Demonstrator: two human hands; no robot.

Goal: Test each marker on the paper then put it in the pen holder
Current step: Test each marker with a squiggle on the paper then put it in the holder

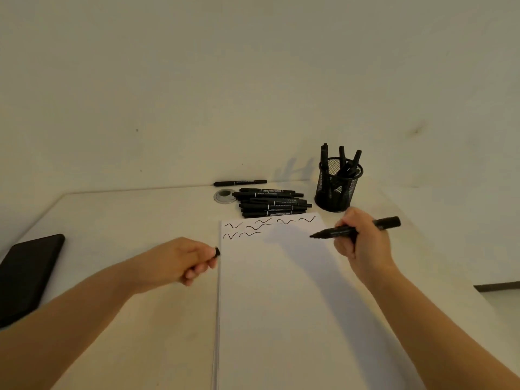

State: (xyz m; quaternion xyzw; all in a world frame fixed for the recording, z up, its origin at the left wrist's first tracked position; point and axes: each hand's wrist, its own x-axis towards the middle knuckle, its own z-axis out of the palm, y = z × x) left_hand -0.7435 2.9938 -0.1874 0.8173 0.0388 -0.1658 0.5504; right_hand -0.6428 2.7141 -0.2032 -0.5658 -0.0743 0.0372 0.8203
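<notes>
Testing step: right hand (363, 243) grips uncapped marker (356, 229), tip over paper (281, 305) near 1 o'clock; left hand (180, 260) pinches cap (217, 251). Next, likely: lower tip, scribble.

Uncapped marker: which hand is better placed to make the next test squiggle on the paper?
Right. The right hand already grips the uncapped marker with its tip pointing over the paper, just right of the existing squiggles. The left hand sits off the sheet's left edge, pinching only the cap.

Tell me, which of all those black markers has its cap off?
The marker in the right hand: its bare tip points left above the paper. The piled, lone and holder markers look capped.
</notes>
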